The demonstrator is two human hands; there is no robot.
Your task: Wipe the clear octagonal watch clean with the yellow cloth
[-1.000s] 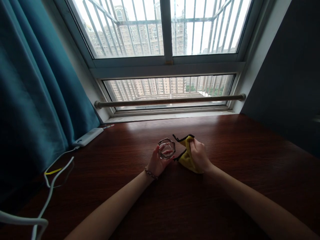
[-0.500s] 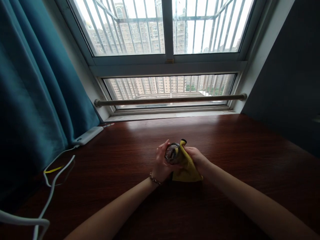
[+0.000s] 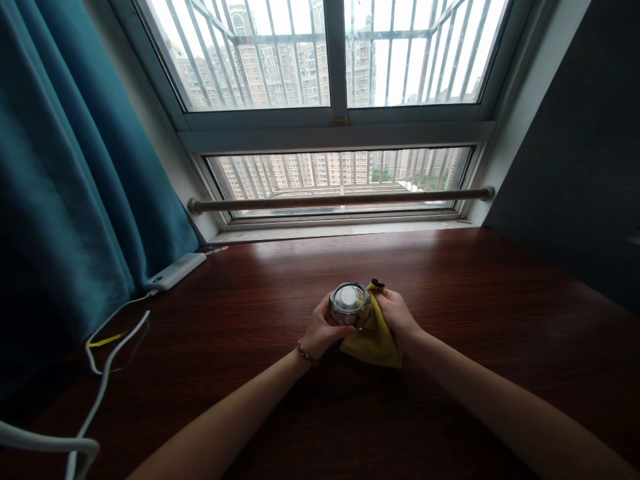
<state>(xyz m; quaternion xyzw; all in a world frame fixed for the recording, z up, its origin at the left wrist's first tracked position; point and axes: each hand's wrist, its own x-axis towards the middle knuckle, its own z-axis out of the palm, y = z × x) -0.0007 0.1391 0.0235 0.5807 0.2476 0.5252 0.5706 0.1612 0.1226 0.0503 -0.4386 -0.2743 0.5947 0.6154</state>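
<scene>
A small clear glass is held over the dark wooden table, turned so its round base faces me. My left hand grips its left side; a bead bracelet sits on that wrist. My right hand clutches a yellow cloth with dark trim and presses it against the glass's right side. The cloth hangs down below both hands to the table.
A white power bank lies at the table's back left with white cables trailing to the near left corner. A teal curtain hangs on the left. A metal rail runs below the barred window.
The glass was turned from rim facing me to base facing me. My right hand brought the yellow cloth from beside the glass up against it, and both hands closed together.
</scene>
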